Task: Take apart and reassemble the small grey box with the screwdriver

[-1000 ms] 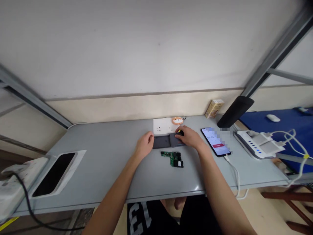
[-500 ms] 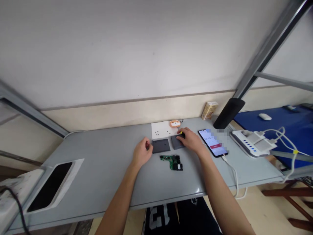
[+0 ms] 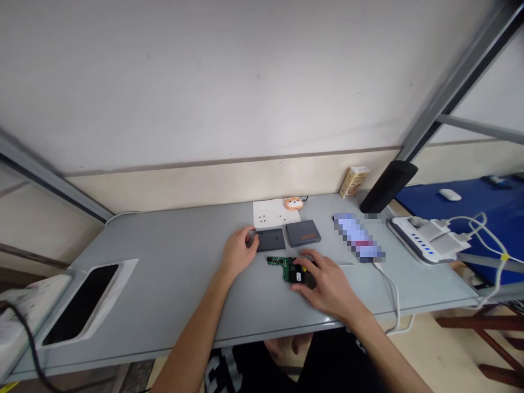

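Right hand (image 3: 325, 284) on circuit board (image 3: 286, 266); left hand (image 3: 237, 252) touches dark plate (image 3: 270, 240).

Both forearms are bare — no sleeves, watch or rings are seen on the left hand (image 3: 236, 252) or right hand (image 3: 327, 286). Black shorts with white print are worn.

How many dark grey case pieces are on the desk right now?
2. One flat panel lies at the left hand's fingertips; the other, the boxy piece, sits just right of it, beyond the circuit board. None look hidden.
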`<action>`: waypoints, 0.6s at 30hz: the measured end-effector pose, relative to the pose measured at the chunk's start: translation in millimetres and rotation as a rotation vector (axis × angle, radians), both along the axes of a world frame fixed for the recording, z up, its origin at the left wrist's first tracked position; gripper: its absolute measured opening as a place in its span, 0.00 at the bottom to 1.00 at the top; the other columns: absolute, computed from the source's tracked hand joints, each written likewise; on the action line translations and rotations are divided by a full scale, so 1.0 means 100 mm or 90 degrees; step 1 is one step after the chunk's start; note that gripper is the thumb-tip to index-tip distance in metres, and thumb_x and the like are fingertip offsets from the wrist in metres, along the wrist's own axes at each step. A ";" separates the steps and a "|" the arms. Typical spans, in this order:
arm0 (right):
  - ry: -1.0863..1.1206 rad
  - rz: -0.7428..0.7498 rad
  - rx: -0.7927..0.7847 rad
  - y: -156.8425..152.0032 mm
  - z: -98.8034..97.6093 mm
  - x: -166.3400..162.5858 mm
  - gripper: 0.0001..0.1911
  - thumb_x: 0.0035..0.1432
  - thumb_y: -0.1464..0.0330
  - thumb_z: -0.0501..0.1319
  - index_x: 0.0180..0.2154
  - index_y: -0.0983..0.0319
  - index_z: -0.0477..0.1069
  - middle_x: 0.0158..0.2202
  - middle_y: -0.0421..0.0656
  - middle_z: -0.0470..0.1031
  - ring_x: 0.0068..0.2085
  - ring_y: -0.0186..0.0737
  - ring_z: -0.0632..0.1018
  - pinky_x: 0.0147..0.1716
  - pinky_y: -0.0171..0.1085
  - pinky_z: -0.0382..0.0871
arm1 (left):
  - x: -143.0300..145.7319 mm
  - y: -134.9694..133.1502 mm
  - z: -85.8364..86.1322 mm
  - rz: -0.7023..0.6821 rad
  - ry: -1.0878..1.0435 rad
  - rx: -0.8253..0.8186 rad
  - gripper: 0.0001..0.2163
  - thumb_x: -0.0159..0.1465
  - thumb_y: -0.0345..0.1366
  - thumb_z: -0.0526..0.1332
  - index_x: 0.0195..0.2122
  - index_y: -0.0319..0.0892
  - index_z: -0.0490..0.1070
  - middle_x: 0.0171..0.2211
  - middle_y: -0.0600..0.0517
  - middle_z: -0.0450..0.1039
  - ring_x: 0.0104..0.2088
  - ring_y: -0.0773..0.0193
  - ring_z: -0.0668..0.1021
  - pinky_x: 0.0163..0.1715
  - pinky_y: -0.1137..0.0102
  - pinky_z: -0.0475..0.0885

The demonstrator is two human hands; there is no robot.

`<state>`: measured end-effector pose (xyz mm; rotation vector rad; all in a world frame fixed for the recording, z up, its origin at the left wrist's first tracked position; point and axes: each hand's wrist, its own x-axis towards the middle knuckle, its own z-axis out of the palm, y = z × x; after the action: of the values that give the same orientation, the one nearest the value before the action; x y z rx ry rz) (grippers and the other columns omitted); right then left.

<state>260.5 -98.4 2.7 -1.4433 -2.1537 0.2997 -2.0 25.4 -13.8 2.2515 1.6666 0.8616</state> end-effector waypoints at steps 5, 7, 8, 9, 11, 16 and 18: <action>-0.014 0.002 -0.037 0.00 -0.01 0.01 0.22 0.64 0.57 0.64 0.57 0.52 0.69 0.58 0.49 0.73 0.51 0.53 0.79 0.52 0.53 0.74 | -0.03 0.02 0.00 -0.009 -0.021 0.016 0.11 0.69 0.37 0.58 0.49 0.43 0.75 0.35 0.50 0.75 0.37 0.59 0.77 0.42 0.64 0.72; -0.007 0.024 -0.041 0.02 0.08 0.01 0.19 0.65 0.60 0.63 0.56 0.52 0.69 0.57 0.47 0.74 0.50 0.51 0.79 0.51 0.51 0.74 | -0.06 0.04 0.00 -0.014 -0.046 0.021 0.11 0.71 0.36 0.55 0.48 0.43 0.76 0.39 0.48 0.77 0.41 0.58 0.78 0.46 0.63 0.72; 0.004 0.043 -0.040 0.05 0.14 0.00 0.18 0.65 0.61 0.63 0.55 0.52 0.70 0.57 0.46 0.74 0.50 0.50 0.79 0.51 0.50 0.74 | -0.08 0.05 0.00 -0.016 -0.057 0.021 0.11 0.72 0.36 0.54 0.47 0.43 0.76 0.42 0.48 0.78 0.43 0.57 0.78 0.48 0.62 0.72; 0.021 0.067 -0.041 0.08 0.20 -0.01 0.18 0.64 0.62 0.64 0.55 0.52 0.70 0.57 0.46 0.74 0.51 0.49 0.79 0.51 0.48 0.73 | -0.09 0.05 -0.01 -0.017 -0.064 0.018 0.12 0.72 0.35 0.53 0.46 0.43 0.76 0.43 0.47 0.78 0.45 0.57 0.78 0.50 0.61 0.72; 0.051 0.098 -0.032 0.20 0.35 -0.03 0.17 0.63 0.60 0.65 0.53 0.53 0.71 0.54 0.45 0.75 0.49 0.47 0.79 0.49 0.45 0.73 | -0.12 0.06 -0.01 -0.021 -0.070 0.009 0.12 0.73 0.35 0.52 0.45 0.43 0.76 0.43 0.47 0.78 0.47 0.56 0.78 0.51 0.61 0.72; 0.023 0.074 0.015 0.73 0.61 -0.09 0.18 0.63 0.59 0.65 0.52 0.56 0.70 0.54 0.48 0.74 0.48 0.50 0.78 0.49 0.46 0.70 | -0.17 0.06 -0.03 -0.041 -0.059 0.005 0.11 0.71 0.31 0.54 0.44 0.43 0.77 0.41 0.48 0.77 0.45 0.57 0.77 0.49 0.62 0.72; -0.017 0.064 0.016 0.93 0.62 -0.10 0.17 0.62 0.61 0.65 0.52 0.56 0.71 0.54 0.48 0.74 0.50 0.52 0.77 0.50 0.47 0.68 | -0.18 0.06 -0.04 -0.052 -0.044 0.005 0.10 0.70 0.31 0.55 0.43 0.43 0.77 0.40 0.48 0.76 0.45 0.57 0.77 0.48 0.63 0.72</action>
<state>250.2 -5.8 64.6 -1.3350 -2.2483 0.2906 -20.1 31.5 -17.6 2.2515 1.5323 0.9169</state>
